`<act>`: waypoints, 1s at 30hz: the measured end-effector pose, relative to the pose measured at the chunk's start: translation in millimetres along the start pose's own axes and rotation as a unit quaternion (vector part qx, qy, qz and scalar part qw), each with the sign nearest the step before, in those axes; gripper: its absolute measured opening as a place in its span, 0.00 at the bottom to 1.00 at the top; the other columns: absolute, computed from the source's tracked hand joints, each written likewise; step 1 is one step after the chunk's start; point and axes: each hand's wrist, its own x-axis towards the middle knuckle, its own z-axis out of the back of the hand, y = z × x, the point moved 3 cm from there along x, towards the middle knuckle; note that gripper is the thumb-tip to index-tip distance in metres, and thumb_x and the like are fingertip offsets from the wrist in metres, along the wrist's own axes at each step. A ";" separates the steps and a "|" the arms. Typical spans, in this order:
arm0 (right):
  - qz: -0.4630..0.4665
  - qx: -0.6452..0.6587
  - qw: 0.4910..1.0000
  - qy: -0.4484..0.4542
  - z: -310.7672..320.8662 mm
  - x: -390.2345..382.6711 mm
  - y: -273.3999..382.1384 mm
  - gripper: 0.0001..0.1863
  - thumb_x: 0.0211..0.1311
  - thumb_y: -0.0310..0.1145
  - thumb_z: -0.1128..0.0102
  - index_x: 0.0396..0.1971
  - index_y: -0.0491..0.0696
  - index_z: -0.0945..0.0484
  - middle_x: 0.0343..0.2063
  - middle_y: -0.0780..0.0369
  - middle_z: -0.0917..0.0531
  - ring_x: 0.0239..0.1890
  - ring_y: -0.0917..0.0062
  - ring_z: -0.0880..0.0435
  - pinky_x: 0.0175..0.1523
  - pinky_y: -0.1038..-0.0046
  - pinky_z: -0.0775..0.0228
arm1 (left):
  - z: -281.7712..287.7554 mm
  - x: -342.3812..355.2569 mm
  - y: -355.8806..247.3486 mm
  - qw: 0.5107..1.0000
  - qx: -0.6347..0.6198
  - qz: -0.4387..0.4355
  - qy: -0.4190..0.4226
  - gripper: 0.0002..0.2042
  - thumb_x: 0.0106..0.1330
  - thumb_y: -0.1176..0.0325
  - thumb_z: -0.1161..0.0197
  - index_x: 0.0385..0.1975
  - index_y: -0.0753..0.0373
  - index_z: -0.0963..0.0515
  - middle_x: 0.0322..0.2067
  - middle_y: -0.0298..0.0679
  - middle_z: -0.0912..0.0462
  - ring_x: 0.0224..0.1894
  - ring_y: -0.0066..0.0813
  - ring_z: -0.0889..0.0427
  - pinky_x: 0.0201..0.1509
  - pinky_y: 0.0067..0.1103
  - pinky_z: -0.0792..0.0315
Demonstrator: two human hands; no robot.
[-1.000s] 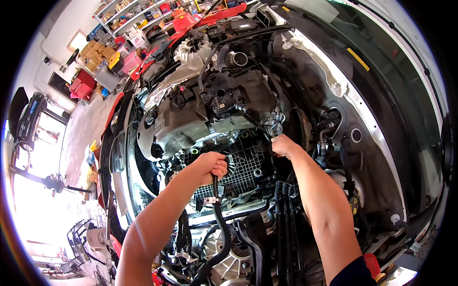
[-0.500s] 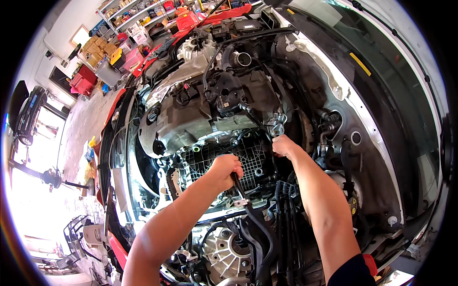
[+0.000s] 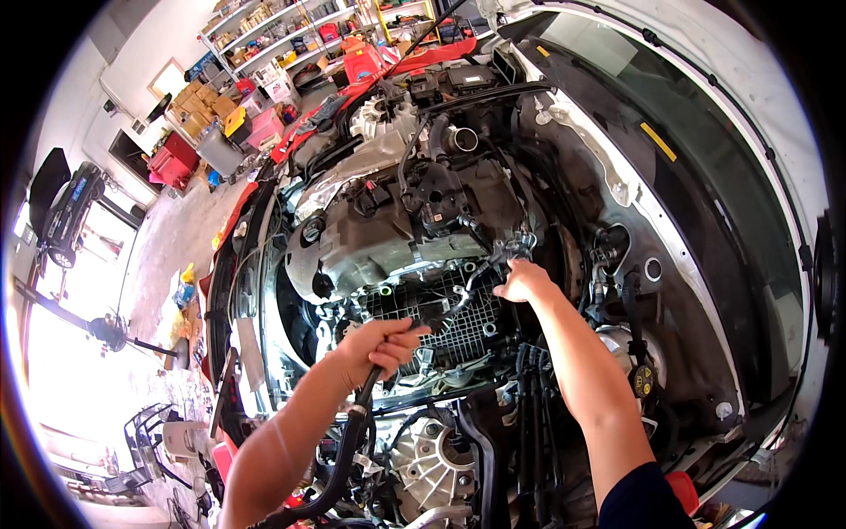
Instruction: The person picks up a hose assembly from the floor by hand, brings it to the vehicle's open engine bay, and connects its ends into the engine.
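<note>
My left hand is closed round a thick black hose over the front of the engine bay. From the fist the hose bends down past my forearm to the lower edge. A thinner black branch with a dark end runs between my hands, above a black grid-ribbed panel. At the engine cover's right end, my right hand reaches in with curled fingers and the thumb showing. It is beside dark fittings and metal clips; what its fingertips grip is hidden.
Below the panel sits a ribbed cast-metal housing, with several black lines to its right. The car's windshield rises at the right. A red cover lines the far fender; shelves stand behind.
My left hand has moved left and down, pulling the black hose out to the left of the cast housing. My right hand stays near the fittings, its grip slightly changed. The view has shifted a little.
</note>
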 end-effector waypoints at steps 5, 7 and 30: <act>0.280 0.480 0.791 0.256 19.3 -32.1 23.7 0.34 0.58 0.27 0.46 0.65 0.48 0.46 0.51 0.61 0.25 0.52 0.73 0.25 0.51 0.73 0.36 | -4.3 10.9 31.7 0.978 -0.126 0.043 0.160 0.21 0.73 0.61 0.62 0.61 0.66 0.48 0.19 0.28 0.45 0.15 0.11 0.46 0.07 0.07 0.44; 0.228 0.564 0.738 0.293 29.9 -45.2 24.9 0.29 0.57 0.21 0.48 0.60 0.48 0.40 0.51 0.59 0.26 0.53 0.71 0.25 0.53 0.71 0.35 | -5.3 25.6 26.6 0.969 -0.159 0.057 0.182 0.22 0.73 0.60 0.62 0.62 0.66 0.50 0.19 0.29 0.44 0.15 0.12 0.46 0.08 0.08 0.42; 0.044 0.384 0.893 -0.231 -3.2 18.6 -78.0 0.14 0.57 0.33 0.39 0.39 0.40 0.24 0.25 0.56 0.18 0.29 0.75 0.18 0.32 0.73 0.29 | 79.3 133.2 -56.5 0.835 -0.308 -0.449 0.078 0.09 0.67 0.70 0.53 0.37 0.71 0.39 0.47 0.64 0.33 0.53 0.59 0.30 0.58 0.43 0.29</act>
